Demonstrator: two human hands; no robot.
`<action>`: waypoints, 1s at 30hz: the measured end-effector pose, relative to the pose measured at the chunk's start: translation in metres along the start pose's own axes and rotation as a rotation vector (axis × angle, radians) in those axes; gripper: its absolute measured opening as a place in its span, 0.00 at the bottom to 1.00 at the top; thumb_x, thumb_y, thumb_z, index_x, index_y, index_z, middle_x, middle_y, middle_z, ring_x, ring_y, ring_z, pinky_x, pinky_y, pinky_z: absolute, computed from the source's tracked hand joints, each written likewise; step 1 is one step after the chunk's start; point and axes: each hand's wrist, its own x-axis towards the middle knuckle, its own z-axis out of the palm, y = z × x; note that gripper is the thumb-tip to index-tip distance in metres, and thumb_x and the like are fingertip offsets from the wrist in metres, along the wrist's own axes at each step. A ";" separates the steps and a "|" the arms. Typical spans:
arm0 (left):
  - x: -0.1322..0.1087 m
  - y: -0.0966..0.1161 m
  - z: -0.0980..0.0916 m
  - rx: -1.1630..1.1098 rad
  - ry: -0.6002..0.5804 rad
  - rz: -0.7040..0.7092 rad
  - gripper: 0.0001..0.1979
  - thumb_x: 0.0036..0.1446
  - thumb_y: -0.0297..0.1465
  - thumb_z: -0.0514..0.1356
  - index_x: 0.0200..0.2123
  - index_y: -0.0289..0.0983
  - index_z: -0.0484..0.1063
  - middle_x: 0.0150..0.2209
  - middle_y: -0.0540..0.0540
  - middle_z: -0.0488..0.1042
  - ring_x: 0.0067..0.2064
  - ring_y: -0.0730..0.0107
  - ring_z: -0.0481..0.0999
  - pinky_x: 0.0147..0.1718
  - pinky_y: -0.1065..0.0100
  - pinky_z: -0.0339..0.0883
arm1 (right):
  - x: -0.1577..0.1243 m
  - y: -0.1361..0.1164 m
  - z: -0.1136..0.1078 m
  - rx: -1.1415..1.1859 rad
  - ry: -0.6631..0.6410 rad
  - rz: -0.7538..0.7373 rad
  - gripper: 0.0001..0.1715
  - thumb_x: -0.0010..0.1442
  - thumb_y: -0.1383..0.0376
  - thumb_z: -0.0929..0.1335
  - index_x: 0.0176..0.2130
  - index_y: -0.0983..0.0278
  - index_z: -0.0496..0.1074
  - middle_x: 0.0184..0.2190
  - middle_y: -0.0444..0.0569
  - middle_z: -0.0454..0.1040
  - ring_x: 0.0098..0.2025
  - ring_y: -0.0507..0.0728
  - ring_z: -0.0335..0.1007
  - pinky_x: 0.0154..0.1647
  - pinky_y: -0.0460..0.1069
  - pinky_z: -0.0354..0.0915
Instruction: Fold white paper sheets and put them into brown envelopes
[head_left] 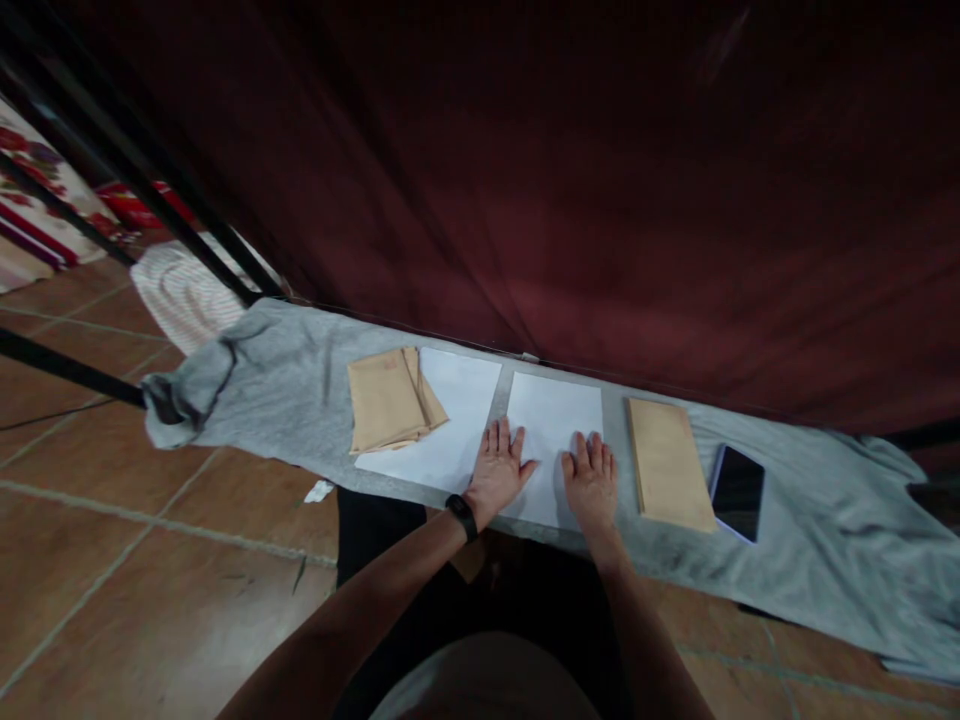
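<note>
Both palms press flat on a white sheet of paper [553, 420] that lies on a grey cloth [300, 380] spread over the floor. My left hand [499, 468], with a black band at the wrist, rests on the sheet's left edge, fingers stretched out. My right hand [591, 480] lies flat on the sheet's lower right part, fingers together and straight. A second white sheet [457, 420] lies just to the left, with a small pile of brown envelopes [390, 398] on its left side. A single brown envelope [666, 462] lies to the right of my right hand.
A dark phone [737, 492] lies on the cloth beyond the single envelope. A dark red curtain [570, 190] hangs close behind the cloth. Black metal bars [127, 160] cross the upper left, with striped fabric [184, 290] behind them. Brown floor tiles [135, 560] surround the cloth.
</note>
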 end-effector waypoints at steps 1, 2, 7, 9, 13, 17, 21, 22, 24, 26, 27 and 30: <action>0.002 0.001 -0.001 0.010 -0.004 -0.042 0.33 0.66 0.44 0.55 0.67 0.30 0.59 0.69 0.27 0.58 0.70 0.37 0.55 0.65 0.43 0.52 | 0.000 0.000 0.000 -0.012 0.019 0.023 0.32 0.71 0.56 0.59 0.67 0.68 0.62 0.69 0.65 0.56 0.69 0.72 0.54 0.66 0.67 0.52; 0.005 0.003 -0.003 0.015 -0.013 -0.069 0.32 0.67 0.42 0.55 0.67 0.29 0.59 0.67 0.26 0.60 0.69 0.37 0.57 0.64 0.44 0.54 | 0.000 -0.001 0.001 -0.027 0.036 0.044 0.32 0.71 0.56 0.59 0.67 0.68 0.62 0.69 0.66 0.56 0.68 0.72 0.54 0.65 0.68 0.52; 0.027 0.007 -0.013 -0.098 -0.016 -0.142 0.27 0.65 0.31 0.55 0.66 0.31 0.62 0.59 0.32 0.72 0.61 0.50 0.69 0.62 0.54 0.59 | 0.001 -0.004 0.001 -0.078 0.034 0.075 0.32 0.71 0.56 0.58 0.67 0.70 0.63 0.68 0.69 0.57 0.68 0.74 0.55 0.64 0.69 0.53; 0.036 0.006 -0.014 -0.202 -0.003 -0.242 0.27 0.63 0.26 0.55 0.66 0.32 0.63 0.55 0.35 0.75 0.57 0.55 0.74 0.59 0.59 0.64 | 0.002 -0.004 0.001 -0.082 0.035 0.073 0.32 0.71 0.56 0.58 0.67 0.70 0.63 0.68 0.69 0.57 0.68 0.73 0.55 0.64 0.69 0.54; 0.051 0.000 -0.011 -0.301 -0.003 -0.351 0.28 0.61 0.21 0.53 0.65 0.33 0.64 0.52 0.37 0.78 0.50 0.59 0.79 0.51 0.64 0.71 | 0.005 -0.004 0.002 -0.061 0.066 0.054 0.32 0.72 0.57 0.57 0.67 0.71 0.61 0.69 0.67 0.56 0.69 0.72 0.54 0.65 0.68 0.53; 0.055 -0.004 -0.010 -0.303 0.019 -0.335 0.27 0.61 0.20 0.53 0.63 0.33 0.66 0.53 0.37 0.78 0.51 0.60 0.79 0.51 0.64 0.71 | 0.011 -0.008 0.004 -0.031 0.085 0.006 0.32 0.72 0.57 0.56 0.68 0.70 0.58 0.71 0.65 0.53 0.70 0.70 0.50 0.66 0.68 0.52; 0.046 -0.002 -0.012 -0.267 0.059 -0.292 0.24 0.62 0.21 0.52 0.62 0.34 0.67 0.55 0.36 0.75 0.52 0.59 0.78 0.53 0.62 0.71 | 0.013 -0.012 0.009 -0.012 0.064 -0.047 0.30 0.72 0.59 0.57 0.68 0.69 0.59 0.71 0.62 0.53 0.71 0.68 0.50 0.67 0.66 0.52; 0.042 -0.001 -0.012 -0.228 0.094 -0.266 0.24 0.63 0.22 0.53 0.62 0.34 0.67 0.58 0.35 0.73 0.55 0.57 0.76 0.55 0.59 0.70 | 0.012 -0.013 0.010 -0.013 0.055 -0.061 0.30 0.72 0.59 0.57 0.68 0.69 0.60 0.71 0.62 0.54 0.70 0.67 0.51 0.67 0.65 0.51; 0.032 0.006 -0.009 -0.129 0.172 -0.184 0.25 0.63 0.25 0.53 0.63 0.34 0.65 0.64 0.33 0.65 0.63 0.51 0.69 0.60 0.53 0.65 | 0.010 -0.014 0.012 -0.020 0.039 -0.082 0.30 0.72 0.60 0.57 0.68 0.68 0.60 0.70 0.62 0.56 0.70 0.67 0.53 0.68 0.64 0.51; 0.020 0.016 -0.003 -0.059 0.194 -0.060 0.25 0.65 0.28 0.53 0.65 0.34 0.63 0.69 0.34 0.57 0.69 0.47 0.58 0.64 0.49 0.59 | 0.009 -0.014 0.013 -0.028 0.022 -0.087 0.30 0.72 0.61 0.57 0.68 0.67 0.59 0.70 0.62 0.56 0.70 0.67 0.53 0.68 0.64 0.50; 0.014 0.021 0.002 -0.046 0.169 0.009 0.25 0.66 0.29 0.53 0.65 0.34 0.63 0.70 0.35 0.56 0.71 0.48 0.55 0.65 0.48 0.57 | 0.009 -0.014 0.013 -0.032 0.011 -0.086 0.30 0.72 0.61 0.57 0.68 0.68 0.59 0.70 0.62 0.56 0.71 0.67 0.52 0.68 0.64 0.50; -0.001 0.032 0.018 -0.026 0.086 0.126 0.24 0.68 0.32 0.51 0.65 0.35 0.64 0.70 0.37 0.57 0.71 0.51 0.54 0.67 0.47 0.53 | 0.009 -0.014 0.010 -0.042 -0.032 -0.097 0.30 0.72 0.62 0.57 0.69 0.68 0.58 0.71 0.62 0.53 0.72 0.67 0.50 0.69 0.64 0.49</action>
